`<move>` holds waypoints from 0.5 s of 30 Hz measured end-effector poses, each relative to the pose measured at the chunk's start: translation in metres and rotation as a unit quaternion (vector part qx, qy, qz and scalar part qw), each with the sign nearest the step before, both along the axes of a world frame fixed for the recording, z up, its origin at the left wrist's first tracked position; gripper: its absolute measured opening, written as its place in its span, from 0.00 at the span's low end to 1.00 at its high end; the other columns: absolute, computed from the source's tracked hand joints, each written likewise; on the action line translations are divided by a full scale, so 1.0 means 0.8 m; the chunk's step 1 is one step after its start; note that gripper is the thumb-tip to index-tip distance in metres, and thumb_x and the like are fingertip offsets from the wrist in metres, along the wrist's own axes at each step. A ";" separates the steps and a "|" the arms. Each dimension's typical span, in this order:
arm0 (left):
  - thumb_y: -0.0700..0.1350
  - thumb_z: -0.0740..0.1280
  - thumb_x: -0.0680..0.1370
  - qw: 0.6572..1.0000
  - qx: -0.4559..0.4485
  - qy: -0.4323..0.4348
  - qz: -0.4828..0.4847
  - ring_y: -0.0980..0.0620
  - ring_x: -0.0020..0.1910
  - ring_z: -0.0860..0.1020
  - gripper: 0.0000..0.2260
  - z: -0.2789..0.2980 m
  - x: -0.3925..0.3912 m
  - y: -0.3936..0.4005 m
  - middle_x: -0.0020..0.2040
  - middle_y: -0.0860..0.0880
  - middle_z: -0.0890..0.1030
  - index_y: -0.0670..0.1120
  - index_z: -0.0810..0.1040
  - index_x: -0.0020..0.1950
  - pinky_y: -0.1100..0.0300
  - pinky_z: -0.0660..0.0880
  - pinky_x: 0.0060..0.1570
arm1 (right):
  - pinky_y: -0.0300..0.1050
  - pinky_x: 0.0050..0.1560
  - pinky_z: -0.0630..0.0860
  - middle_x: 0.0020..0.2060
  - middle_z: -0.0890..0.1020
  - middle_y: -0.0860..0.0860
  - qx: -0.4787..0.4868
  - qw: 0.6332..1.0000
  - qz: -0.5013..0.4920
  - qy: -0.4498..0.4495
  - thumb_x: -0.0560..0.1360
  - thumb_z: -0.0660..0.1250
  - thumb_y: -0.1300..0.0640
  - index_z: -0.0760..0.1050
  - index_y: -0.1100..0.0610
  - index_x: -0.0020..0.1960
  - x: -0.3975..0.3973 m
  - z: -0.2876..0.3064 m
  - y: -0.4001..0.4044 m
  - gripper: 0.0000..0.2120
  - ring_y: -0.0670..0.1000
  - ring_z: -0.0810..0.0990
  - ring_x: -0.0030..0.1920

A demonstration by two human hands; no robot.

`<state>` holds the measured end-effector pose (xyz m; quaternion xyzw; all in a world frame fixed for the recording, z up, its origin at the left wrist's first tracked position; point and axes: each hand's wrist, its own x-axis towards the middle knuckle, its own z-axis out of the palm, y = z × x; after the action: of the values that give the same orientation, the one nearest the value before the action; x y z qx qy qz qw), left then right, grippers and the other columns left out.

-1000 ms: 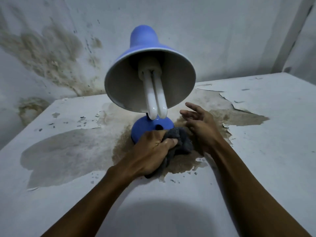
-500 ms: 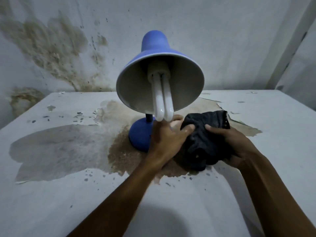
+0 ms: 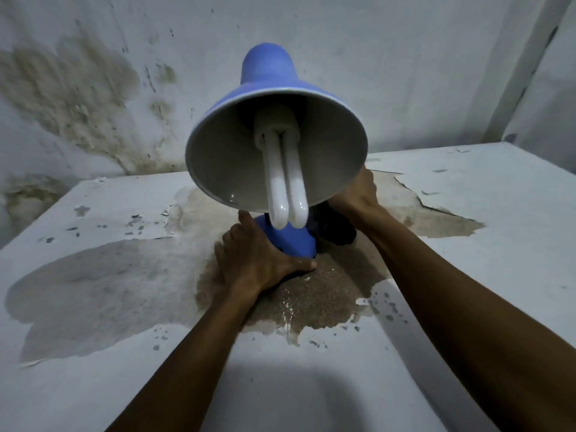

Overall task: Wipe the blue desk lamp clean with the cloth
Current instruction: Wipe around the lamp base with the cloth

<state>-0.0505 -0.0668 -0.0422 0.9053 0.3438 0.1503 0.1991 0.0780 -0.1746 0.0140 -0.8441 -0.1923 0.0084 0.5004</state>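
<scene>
The blue desk lamp with a bell-shaped shade (image 3: 271,79) stands on its round blue base (image 3: 296,243) near the middle of the surface, closer to the far edge than the near one. The shade tilts toward the camera, showing its pale grey inside and a white U-shaped fluorescent tube bulb (image 3: 285,179) that hangs down past the rim and covers part of the base.

The left hand (image 3: 258,260) lies spread against the left and near side of the base, palm down, fingers open and curved around the blue dome, thumb along its near foot where it meets the surface. It clasps the base loosely; no cloth is in it.

The right hand (image 3: 358,191) reaches behind the shade's lower right rim; its fingers are hidden by the shade, so I cannot tell whether they are closed. The dark crumpled cloth (image 3: 336,229) sits just under this hand, touching the right side of the base.

The white painted table (image 3: 467,244) is badly peeled, with a brown bare patch (image 3: 311,300) around and in front of the lamp. A stained, mould-marked wall (image 3: 78,88) rises behind the far edge.
</scene>
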 end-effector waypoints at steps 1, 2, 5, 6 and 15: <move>0.75 0.72 0.45 1.000 0.000 0.001 -0.018 0.42 0.63 0.73 0.60 -0.001 -0.001 0.005 0.64 0.45 0.74 0.44 0.64 0.68 0.45 0.70 0.63 | 0.54 0.44 0.76 0.39 0.78 0.55 -0.021 1.000 -0.003 -0.008 0.71 0.69 0.59 0.67 0.49 0.33 0.006 -0.001 0.000 0.13 0.63 0.79 0.46; 0.73 0.74 0.45 0.999 -0.010 0.003 -0.042 0.43 0.62 0.73 0.59 -0.002 -0.001 0.012 0.64 0.46 0.73 0.44 0.64 0.68 0.46 0.71 0.63 | 0.51 0.41 0.72 0.37 0.78 0.55 -0.039 0.999 -0.004 -0.022 0.71 0.69 0.58 0.68 0.51 0.33 0.010 -0.002 -0.001 0.12 0.63 0.79 0.45; 0.71 0.76 0.41 0.989 -0.067 -0.003 -0.130 0.50 0.61 0.72 0.63 -0.001 -0.006 0.033 0.63 0.52 0.70 0.51 0.58 0.71 0.55 0.71 0.60 | 0.47 0.41 0.71 0.40 0.82 0.55 -0.079 0.993 0.032 -0.084 0.66 0.65 0.54 0.77 0.52 0.41 0.017 -0.002 0.000 0.05 0.63 0.80 0.45; 0.70 0.77 0.40 0.984 -0.080 -0.008 -0.157 0.52 0.61 0.71 0.65 0.000 -0.006 0.039 0.64 0.53 0.69 0.53 0.55 0.72 0.57 0.69 0.60 | 0.48 0.42 0.72 0.43 0.83 0.56 -0.097 0.988 0.053 -0.105 0.66 0.65 0.55 0.79 0.51 0.45 0.018 -0.003 0.002 0.09 0.63 0.80 0.46; 0.67 0.80 0.40 0.971 -0.119 -0.054 -0.200 0.54 0.65 0.66 0.70 -0.015 -0.005 0.054 0.71 0.50 0.65 0.55 0.49 0.76 0.60 0.66 0.62 | 0.46 0.39 0.66 0.47 0.80 0.57 -0.300 0.915 0.181 -0.198 0.71 0.66 0.62 0.76 0.60 0.55 0.003 -0.048 0.001 0.12 0.62 0.79 0.48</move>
<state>-0.0541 -0.0239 -0.0539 0.9159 0.1596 0.1141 0.3501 0.0805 -0.1737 -0.0243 -0.8895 -0.4257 -0.0112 0.1655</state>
